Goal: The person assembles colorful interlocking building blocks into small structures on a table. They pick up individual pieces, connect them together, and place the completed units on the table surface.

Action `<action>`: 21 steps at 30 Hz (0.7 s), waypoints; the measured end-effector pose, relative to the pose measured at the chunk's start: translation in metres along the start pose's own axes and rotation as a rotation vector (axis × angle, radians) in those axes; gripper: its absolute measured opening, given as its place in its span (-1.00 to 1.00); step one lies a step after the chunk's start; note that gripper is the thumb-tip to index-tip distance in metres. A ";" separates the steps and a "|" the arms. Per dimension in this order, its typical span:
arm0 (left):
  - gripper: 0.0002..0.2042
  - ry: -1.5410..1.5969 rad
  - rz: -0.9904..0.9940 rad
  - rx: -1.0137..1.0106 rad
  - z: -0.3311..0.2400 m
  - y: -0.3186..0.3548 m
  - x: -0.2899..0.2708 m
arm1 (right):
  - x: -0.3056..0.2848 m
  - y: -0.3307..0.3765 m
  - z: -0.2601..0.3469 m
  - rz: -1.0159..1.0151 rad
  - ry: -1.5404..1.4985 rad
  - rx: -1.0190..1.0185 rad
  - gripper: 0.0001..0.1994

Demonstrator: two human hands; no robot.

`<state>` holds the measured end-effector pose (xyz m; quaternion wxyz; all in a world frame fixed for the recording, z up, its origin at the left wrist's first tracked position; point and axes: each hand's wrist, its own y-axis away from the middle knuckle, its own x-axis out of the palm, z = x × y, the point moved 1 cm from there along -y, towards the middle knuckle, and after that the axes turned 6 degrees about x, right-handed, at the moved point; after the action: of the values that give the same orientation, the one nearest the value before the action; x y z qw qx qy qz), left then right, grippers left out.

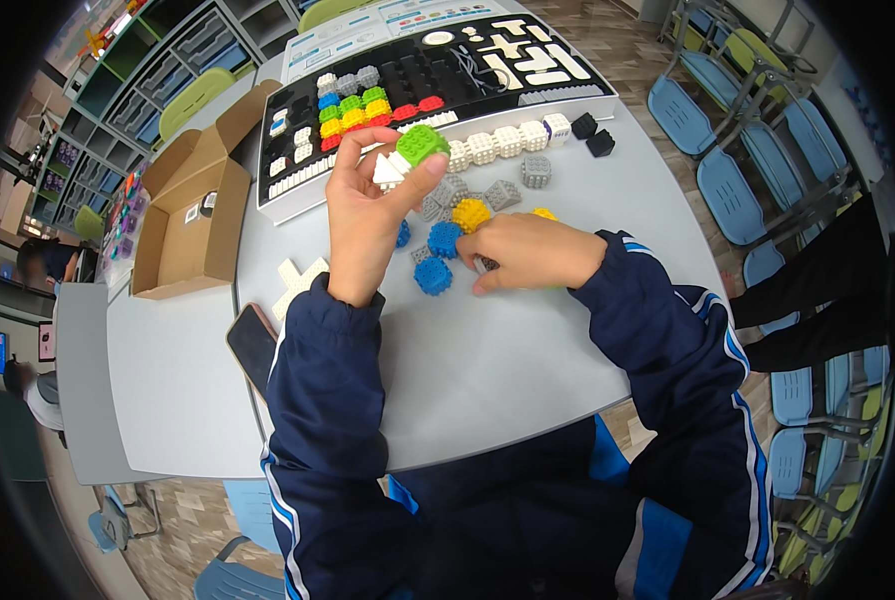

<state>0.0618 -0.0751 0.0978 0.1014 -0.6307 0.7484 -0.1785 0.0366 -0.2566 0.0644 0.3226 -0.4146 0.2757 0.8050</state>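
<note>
My left hand [359,215] is raised over the table, closed on a lime-green studded building block [421,144] with a white angular piece [390,170] joined to it. Lower and to the right, my right hand [537,250] rests at the loose blocks, its thumb and fingers curled round a grey block [484,264] that is mostly hidden. Close to its fingertips lie a blue block [444,239], another blue block [432,276] and a yellow block [470,214]. Grey angled blocks [501,194] sit just behind them.
Behind the blocks stands a wide kit box [297,203] with a black tray of coloured and white parts. A row of white blocks [507,141] runs along its front. An opened cardboard box [192,245], a phone [252,345] and a cream cross-shaped piece [297,283] lie left.
</note>
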 end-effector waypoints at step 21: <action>-0.61 -0.651 0.136 0.512 0.020 0.015 0.015 | -0.015 -0.010 0.010 -0.416 -1.211 0.080 -0.38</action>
<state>0.0528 -0.0905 0.0745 0.4977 -0.5576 0.6488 -0.1430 0.0459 -0.2472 0.0807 0.5859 0.0811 -0.0115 0.8062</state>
